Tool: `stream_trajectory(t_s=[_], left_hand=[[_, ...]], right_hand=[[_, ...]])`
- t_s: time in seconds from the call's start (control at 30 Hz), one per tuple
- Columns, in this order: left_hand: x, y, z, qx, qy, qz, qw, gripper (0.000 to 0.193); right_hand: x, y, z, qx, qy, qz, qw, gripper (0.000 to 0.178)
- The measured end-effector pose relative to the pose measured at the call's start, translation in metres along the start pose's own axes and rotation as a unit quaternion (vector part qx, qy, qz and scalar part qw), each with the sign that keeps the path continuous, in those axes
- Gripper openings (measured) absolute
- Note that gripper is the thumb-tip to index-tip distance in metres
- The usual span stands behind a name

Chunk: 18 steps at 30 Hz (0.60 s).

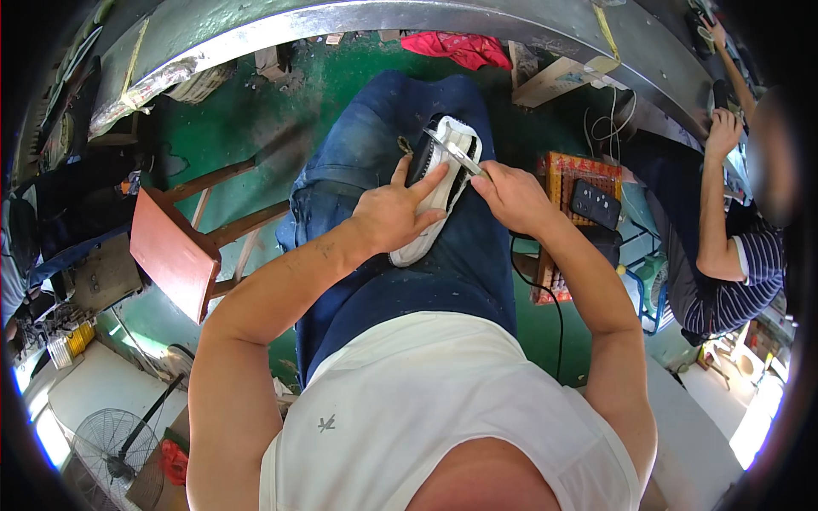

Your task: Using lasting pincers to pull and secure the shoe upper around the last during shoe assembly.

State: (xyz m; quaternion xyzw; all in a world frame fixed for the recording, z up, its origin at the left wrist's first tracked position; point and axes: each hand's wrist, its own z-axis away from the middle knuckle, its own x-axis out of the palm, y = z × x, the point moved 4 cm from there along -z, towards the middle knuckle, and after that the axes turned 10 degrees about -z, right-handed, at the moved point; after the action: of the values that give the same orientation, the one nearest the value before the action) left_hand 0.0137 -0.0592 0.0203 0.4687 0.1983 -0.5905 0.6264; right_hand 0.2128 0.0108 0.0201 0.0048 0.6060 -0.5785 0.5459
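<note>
A shoe [440, 198] lies across the lap in the upper middle of the frame, its pale sole [411, 253] turned up, its long axis slanting from lower left to upper right. The right hand [515, 198] is nearer its upper end, just off its right edge, the grip clenched around a slim metal hand tool [457, 155] that points up and left over the shoe — so tool and shoe cross at a steep angle. The left hand [388, 213] comes in from the lower left and rests on the shoe with fingers spread and thumb stretched across the sole, clasping no tool. The sole looks like matt white rubber, long and rounded at the ends, with a raised rim around its upper part and black material along its left side; the tool is smooth, narrow and shiny. Under them, the blue trousers [341, 170] are creased, dull cloth. A reddish-brown wooden stool [175, 251] tilts at the left of the frame, and a metal-edged worktop [256, 38] curves along the top — a crumpled red cloth [460, 49] just below it.
</note>
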Motion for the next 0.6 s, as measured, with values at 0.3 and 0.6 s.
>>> stream_trajectory(t_s=[0.3,0.6], left_hand=[[0.081,-0.029,0.021,-0.063,0.15,0.404,0.9,0.067],[0.071,-0.028,0.024,-0.006,0.092,0.465,0.88,0.085]], right_hand=[[0.003,-0.014,0.024,0.008,-0.007,-0.086,0.996,0.041],[0.029,-0.034,0.04,-0.018,-0.089,0.002,0.996,0.039]])
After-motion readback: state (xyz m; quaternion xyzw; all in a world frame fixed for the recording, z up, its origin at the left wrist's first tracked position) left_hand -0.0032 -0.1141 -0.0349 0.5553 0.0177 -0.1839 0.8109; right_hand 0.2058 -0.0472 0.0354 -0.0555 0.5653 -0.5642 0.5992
